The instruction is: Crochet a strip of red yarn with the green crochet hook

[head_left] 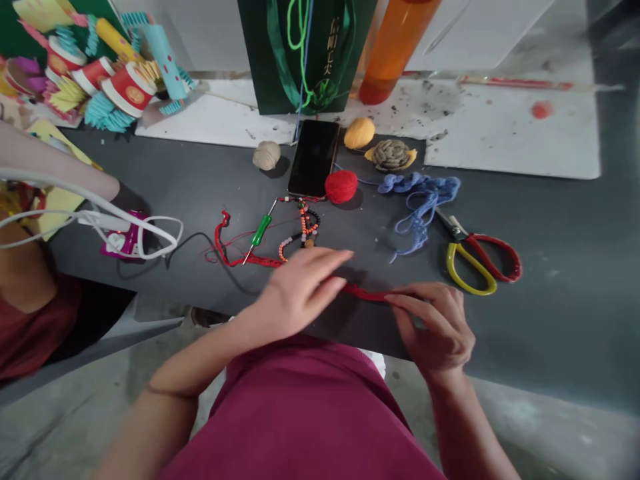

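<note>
A red cord (367, 291) is stretching between the hands. The right hand (435, 327) is pinching it with curled fingers. The left hand (300, 287) is lying half open over it, just past a green-handled tool (261, 231). Beyond the right hand, yellow and red scissors (480, 260) are sitting. The writing on a green bag (280, 53) is too blurry to read.

The dark grey tabletop (185, 200) carries a beaded string (303, 217) at eleven o'clock, a black smartphone (313, 158) and red yarn ball (341, 186) at twelve, loose blue yarn (425, 190) at one, and red-and-yellow-handled scissors (457, 230) at two.
</note>
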Demonstrator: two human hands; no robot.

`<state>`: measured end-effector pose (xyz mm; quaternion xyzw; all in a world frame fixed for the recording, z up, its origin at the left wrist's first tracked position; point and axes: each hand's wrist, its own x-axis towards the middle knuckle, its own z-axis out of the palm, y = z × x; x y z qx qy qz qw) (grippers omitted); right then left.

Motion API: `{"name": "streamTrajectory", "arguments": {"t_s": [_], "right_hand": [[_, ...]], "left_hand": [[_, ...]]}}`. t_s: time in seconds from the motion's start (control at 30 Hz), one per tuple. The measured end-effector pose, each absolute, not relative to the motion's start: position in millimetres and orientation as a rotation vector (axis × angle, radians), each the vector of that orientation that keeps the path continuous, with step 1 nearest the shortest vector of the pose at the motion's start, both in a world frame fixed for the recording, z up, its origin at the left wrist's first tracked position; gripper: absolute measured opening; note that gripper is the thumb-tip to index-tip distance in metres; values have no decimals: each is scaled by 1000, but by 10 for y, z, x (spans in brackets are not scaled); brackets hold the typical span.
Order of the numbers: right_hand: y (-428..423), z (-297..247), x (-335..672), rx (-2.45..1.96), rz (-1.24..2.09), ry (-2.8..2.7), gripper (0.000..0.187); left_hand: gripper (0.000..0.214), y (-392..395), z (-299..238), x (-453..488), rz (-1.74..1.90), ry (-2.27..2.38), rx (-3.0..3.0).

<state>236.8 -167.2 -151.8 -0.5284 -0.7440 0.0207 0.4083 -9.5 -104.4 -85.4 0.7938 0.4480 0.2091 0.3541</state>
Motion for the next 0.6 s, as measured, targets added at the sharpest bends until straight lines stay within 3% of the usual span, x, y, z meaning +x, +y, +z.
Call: {"name": "streamTrajectory", "arguments": {"t_s": [0.13,0.23,0.4,0.6], "right_hand": [[-1587,-1478,2285,-1287,-26,-1845,29],[-1529,-1502,2252,-1283,-61,-1780,30],[-1508,-1588,2326,-1416,-47,-1700,26],[-1486,-1532,2427,-1541,-60,-1617,22]], "left_hand": [[32,-828,-1094,475,285,890,1747],[49,-697,-1184,534,130,760,1411],[31,-566,-1250,442,136,699,1158],[39,-565,-1238,454,178,819,1150]]}}
